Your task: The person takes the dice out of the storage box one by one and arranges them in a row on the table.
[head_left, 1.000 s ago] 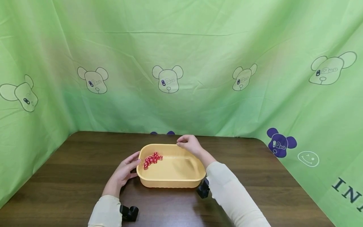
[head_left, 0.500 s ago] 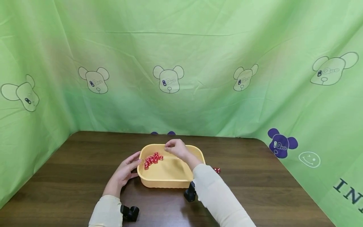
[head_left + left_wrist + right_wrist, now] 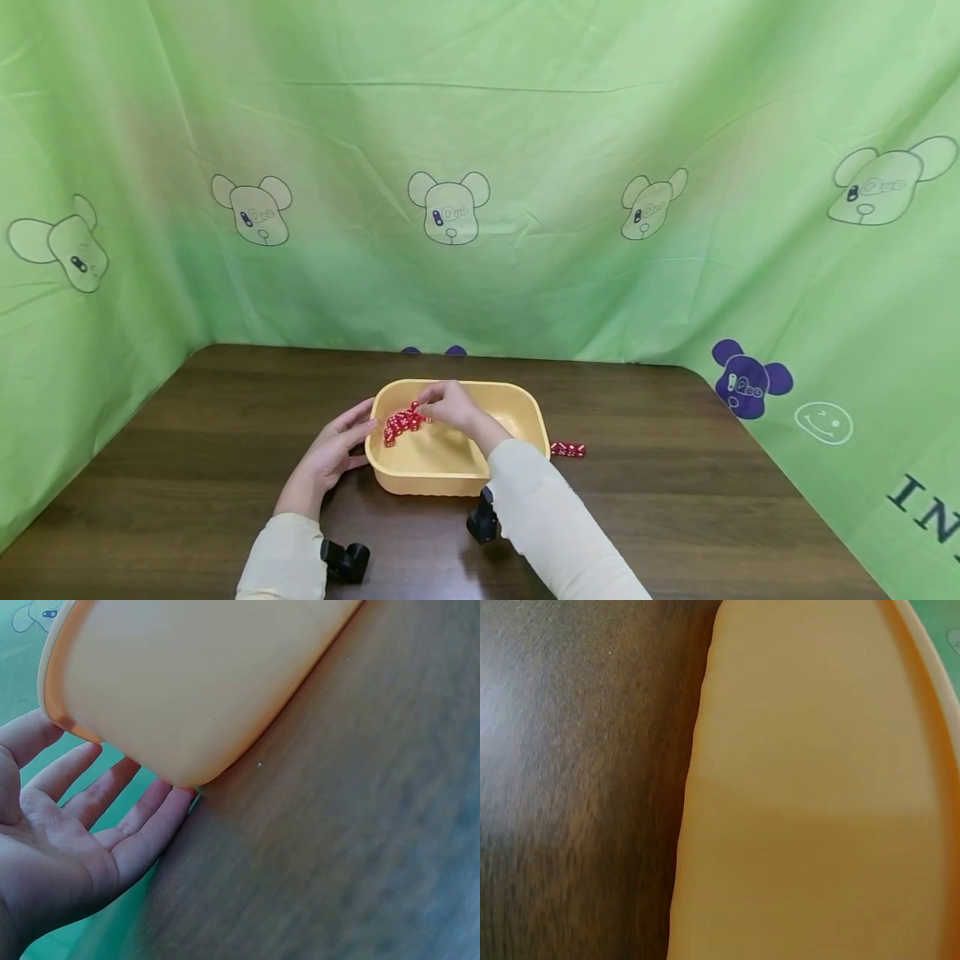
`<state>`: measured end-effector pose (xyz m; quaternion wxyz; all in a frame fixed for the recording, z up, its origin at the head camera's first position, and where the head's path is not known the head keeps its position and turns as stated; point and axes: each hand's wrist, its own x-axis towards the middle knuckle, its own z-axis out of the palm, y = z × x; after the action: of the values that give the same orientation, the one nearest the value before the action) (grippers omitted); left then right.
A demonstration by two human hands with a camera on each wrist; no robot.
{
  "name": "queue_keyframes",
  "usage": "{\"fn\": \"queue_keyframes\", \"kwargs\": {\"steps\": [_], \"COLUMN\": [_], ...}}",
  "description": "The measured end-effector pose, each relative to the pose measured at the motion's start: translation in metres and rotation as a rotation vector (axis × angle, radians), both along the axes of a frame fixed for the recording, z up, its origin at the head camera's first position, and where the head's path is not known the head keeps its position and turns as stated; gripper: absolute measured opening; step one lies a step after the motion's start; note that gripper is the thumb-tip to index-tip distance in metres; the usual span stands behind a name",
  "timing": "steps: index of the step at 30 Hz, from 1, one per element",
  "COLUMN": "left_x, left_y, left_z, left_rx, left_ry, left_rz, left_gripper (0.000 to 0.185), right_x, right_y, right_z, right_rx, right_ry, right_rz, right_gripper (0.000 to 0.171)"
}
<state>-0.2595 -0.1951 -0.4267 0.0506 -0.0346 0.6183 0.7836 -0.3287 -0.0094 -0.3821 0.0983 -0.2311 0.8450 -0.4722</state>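
Observation:
A yellow plastic basin [image 3: 450,483] stands on the table, with a cluster of red dice [image 3: 401,423] with white pips at its inner left end. My left hand [image 3: 333,450] rests against the basin's left end; in the left wrist view its fingers [image 3: 154,821] lie loosely extended along the outer wall. My right hand [image 3: 453,408] reaches over the basin, its fingertips at the right edge of the dice cluster. Whether they pinch a die cannot be made out. The right wrist view has only the basin's outer wall [image 3: 810,787] and table, not the hand.
A short row of red dice [image 3: 567,450] lies on the brown wooden table [image 3: 675,500], just right of the basin. Green printed cloth [image 3: 480,292] hangs behind and along the sides. A black wrist camera [image 3: 482,517] sits close to the basin's front wall.
My right hand has moved left and down from the basin's far rim to the dice cluster. The dice row on the right has come out from behind the sleeve. My left hand stays put.

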Motion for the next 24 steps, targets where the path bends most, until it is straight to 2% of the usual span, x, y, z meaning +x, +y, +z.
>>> {"fn": "queue_keyframes", "kwargs": {"steps": [9, 17, 24], "left_x": [0.002, 0.001, 0.001], "left_y": [0.000, 0.000, 0.000], "left_z": [0.002, 0.003, 0.003], "left_rx": [-0.011, -0.004, -0.009], "left_ry": [-0.003, 0.001, 0.007], "left_rz": [0.000, -0.006, -0.003], "left_gripper": [0.049, 0.049, 0.049], "right_x": [0.000, 0.000, 0.000], "right_y": [-0.009, -0.016, -0.017], "right_z": [-0.007, -0.013, -0.018], "right_rx": [0.021, 0.068, 0.055], "right_ry": [-0.048, -0.027, -0.059], "right_rz": [-0.021, -0.025, -0.035], "right_gripper": [0.011, 0.010, 0.008]}}
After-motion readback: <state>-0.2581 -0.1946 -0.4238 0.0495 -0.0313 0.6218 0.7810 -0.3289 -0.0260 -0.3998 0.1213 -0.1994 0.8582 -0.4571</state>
